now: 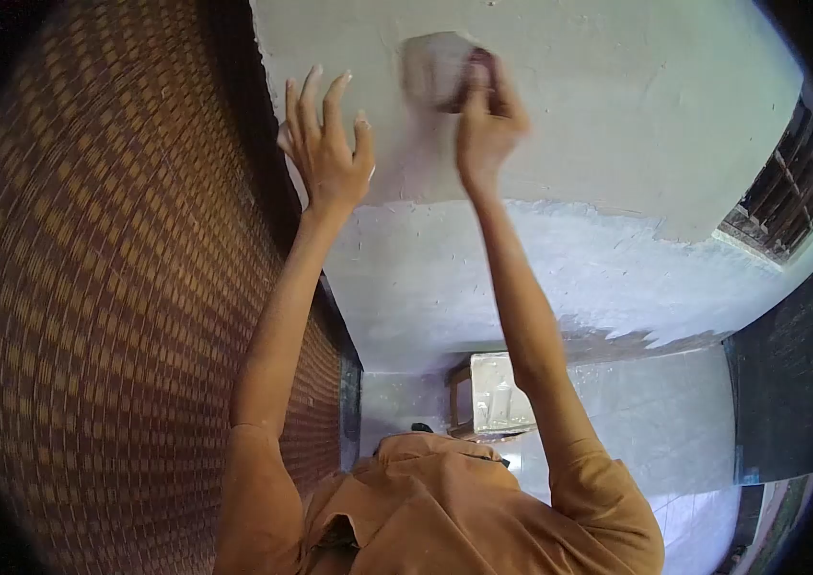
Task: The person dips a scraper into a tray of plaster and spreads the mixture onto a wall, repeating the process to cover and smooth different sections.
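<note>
One flat trowel (432,72); patchy wall (617,120)

A woven brown-and-tan lattice-patterned panel (119,240) fills the left of the frame, meeting a pale wall (617,125) that is greenish-grey across the upper centre and bluish-white, with a ragged border, lower down. At the right edge sit a dark barred rectangular opening (785,182) and, below it, a large dark flat panel (790,355). A wooden-legged piece of furniture with a cream top (502,393) stands on the smooth grey floor (646,402) at lower centre, and brighter light falls at lower right.
</note>
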Demonstrator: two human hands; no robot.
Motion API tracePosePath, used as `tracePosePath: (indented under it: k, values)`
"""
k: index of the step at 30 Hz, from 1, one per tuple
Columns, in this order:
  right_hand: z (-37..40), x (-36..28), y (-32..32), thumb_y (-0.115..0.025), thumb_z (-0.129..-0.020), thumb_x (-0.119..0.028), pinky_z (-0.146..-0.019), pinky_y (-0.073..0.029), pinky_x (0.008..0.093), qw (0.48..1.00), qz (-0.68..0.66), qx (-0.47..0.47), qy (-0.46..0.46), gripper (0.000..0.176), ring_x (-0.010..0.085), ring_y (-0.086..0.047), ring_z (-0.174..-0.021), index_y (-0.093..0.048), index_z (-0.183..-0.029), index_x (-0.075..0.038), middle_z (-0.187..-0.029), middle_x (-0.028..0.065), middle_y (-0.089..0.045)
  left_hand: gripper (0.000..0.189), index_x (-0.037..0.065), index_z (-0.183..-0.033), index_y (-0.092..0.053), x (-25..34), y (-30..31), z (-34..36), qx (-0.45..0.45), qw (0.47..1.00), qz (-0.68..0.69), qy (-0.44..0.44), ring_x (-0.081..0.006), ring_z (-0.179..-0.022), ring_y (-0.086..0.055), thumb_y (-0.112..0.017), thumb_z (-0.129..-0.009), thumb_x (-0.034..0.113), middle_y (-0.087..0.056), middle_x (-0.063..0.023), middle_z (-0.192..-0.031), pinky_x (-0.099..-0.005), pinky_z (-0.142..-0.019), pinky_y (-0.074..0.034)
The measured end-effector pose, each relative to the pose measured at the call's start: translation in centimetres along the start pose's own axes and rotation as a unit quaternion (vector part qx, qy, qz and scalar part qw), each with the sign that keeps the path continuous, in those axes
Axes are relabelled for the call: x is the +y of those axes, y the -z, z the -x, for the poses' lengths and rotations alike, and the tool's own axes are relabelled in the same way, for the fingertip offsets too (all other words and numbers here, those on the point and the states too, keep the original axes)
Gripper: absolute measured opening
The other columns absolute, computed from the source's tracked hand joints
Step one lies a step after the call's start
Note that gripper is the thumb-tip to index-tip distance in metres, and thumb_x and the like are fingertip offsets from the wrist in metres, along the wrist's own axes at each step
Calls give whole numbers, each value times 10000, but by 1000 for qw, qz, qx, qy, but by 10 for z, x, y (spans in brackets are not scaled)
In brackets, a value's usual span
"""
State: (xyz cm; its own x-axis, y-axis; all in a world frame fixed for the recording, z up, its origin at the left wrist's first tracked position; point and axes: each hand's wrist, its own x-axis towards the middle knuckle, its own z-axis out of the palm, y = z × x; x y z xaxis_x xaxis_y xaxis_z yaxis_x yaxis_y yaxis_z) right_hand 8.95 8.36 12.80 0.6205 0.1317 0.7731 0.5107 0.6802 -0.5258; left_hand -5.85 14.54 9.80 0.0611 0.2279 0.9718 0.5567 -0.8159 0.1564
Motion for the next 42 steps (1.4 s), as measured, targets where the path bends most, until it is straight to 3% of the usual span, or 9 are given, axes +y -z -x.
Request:
tracePosePath:
  k: [5, 9, 11, 13, 22, 25, 31, 39, 42]
  values:
    - [-23, -10, 75, -605, -912, -45, -807, -533, 290, 987, -21, 155, 43, 296, 172, -637, -917, -590, -1165, 108, -1051, 152, -664, 483, 161, -1333, -479, 9, 9, 3, 10, 998, 54, -10, -403, -1360, -266, -544, -861, 241, -376, -103, -1439, -589, -977, -249]
    - [8, -31, 129, -616, -904, -50, -774, -556, 302, 992, 7, 124, 3, 293, 177, -646, -891, -599, -1157, 97, -1049, 150, -664, 481, 151, -1373, -434, 31, 15, 26, -48, 996, 79, 14, -362, -1383, -244, -518, -919, 285, -352, -118, -1455, -527, -1093, -207]
    - [32, -46, 157, -618, -903, -52, -762, -564, 305, 993, 33, 107, -36, 292, 174, -649, -877, -600, -1155, 94, -1045, 148, -666, 457, 5, -1338, -415, 54, 24, 46, -68, 988, 121, 67, -322, -1312, -362, -458, -943, 231, -407, -199, -1378, -414, -1093, -269]
    - [62, -60, 184, -602, -902, -32, -868, -502, 301, 988, 59, 73, -120, 316, 181, -628, -952, -578, -1180, 116, -1087, 161, -656, 454, 10, -1332, -429, 76, 29, 85, -117, 970, 168, 131, -337, -1312, -359, -474, -937, 229, -394, -201, -1387, -431, -1089, -273]
    - [161, -63, 343, -606, -909, -58, -807, -497, 255, 930, 193, -19, -312, 260, 136, -635, -901, -606, -1123, 89, -993, 131, -689, 504, 132, -1384, -420, 180, 62, 267, -273, 747, 317, 516, -314, -1374, -278, -507, -922, 313, -372, -112, -1443, -475, -1113, -201]
    - [191, -49, 408, -610, -906, -69, -789, -497, 250, 907, 203, -63, -365, 232, 132, -638, -882, -616, -1094, 67, -984, 131, -691, 460, 66, -1332, -441, 219, 87, 323, -268, 723, 237, 591, -285, -1156, -492, -502, -917, 254, -452, -212, -1327, -346, -986, -366]
    - [242, -29, 502, -621, -917, -127, -780, -516, 285, 845, 305, -207, -388, 228, 167, -649, -881, -609, -1081, 31, -1005, 140, -686, 554, 111, -1364, -402, 304, 135, 402, -248, 485, 130, 828, -239, -1179, -434, -528, -873, 333, -437, -111, -1304, -367, -979, -359]
    - [288, 3, 543, -637, -897, -134, -746, -525, 274, 750, 373, -386, -386, 178, 166, -697, -855, -676, -1047, -48, -931, 130, -715, 583, 203, -1348, -351, 357, 135, 516, -167, 313, 148, 923, -302, -1230, -434, -597, -859, 402, -408, -91, -1353, -475, -901, -403]
    - [315, 23, 557, -625, -891, -115, -722, -533, 290, 780, 322, -429, -322, 173, 206, -708, -828, -677, -1044, -54, -912, 125, -711, 618, 156, -1361, -311, 357, 120, 546, -88, 240, 212, 943, -316, -1229, -442, -592, -861, 388, -397, -112, -1354, -490, -942, -387]
